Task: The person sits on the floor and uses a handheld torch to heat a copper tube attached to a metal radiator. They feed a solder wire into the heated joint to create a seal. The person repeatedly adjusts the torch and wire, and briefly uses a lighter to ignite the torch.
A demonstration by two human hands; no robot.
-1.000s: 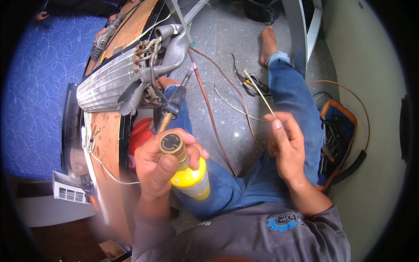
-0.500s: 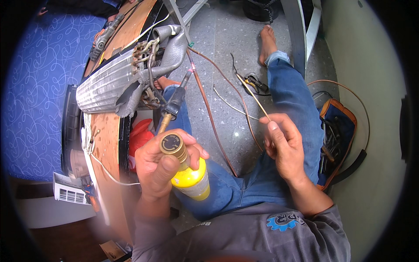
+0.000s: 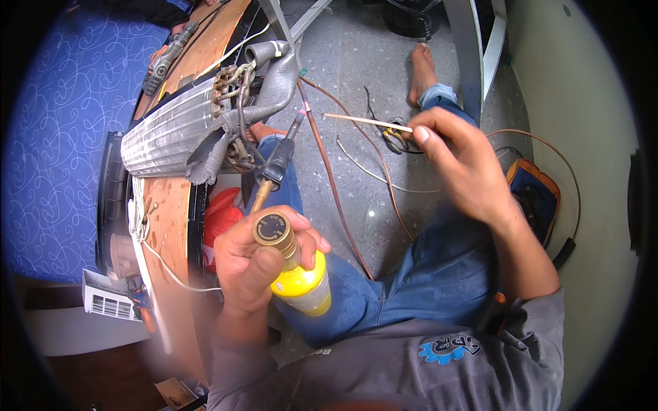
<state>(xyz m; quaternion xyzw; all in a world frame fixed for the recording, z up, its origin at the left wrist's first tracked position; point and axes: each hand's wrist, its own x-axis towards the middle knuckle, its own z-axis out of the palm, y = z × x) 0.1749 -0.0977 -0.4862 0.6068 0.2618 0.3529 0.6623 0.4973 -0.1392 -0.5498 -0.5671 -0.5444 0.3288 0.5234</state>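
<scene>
My left hand (image 3: 236, 264) is wrapped round the brass neck of a gas torch (image 3: 277, 164) with a yellow cylinder (image 3: 301, 284). The nozzle reaches up to a copper pipe (image 3: 326, 161), where a small pinkish glow shows at the tip. Between the thumb and fingers of my right hand (image 3: 466, 157) is a thin pale brazing rod (image 3: 367, 121). It points left, and its free end appears slightly right of the heated spot. The pipe runs up beside a finned evaporator coil (image 3: 168, 130) with bent tubes and grey foam insulation (image 3: 281, 85).
The coil rests on a wooden board (image 3: 168, 219) at left, beside a blue patterned surface (image 3: 55, 137). Ladder legs (image 3: 466, 48) stand at the back. Loose copper tubing (image 3: 384, 168), black-and-yellow pliers (image 3: 394, 139) and a tool bag (image 3: 538, 188) lie around my legs.
My right hand has moved up and forward, swinging the rod from a steep slant to nearly level, its tip closer to the pipe. My left hand and the torch have barely moved.
</scene>
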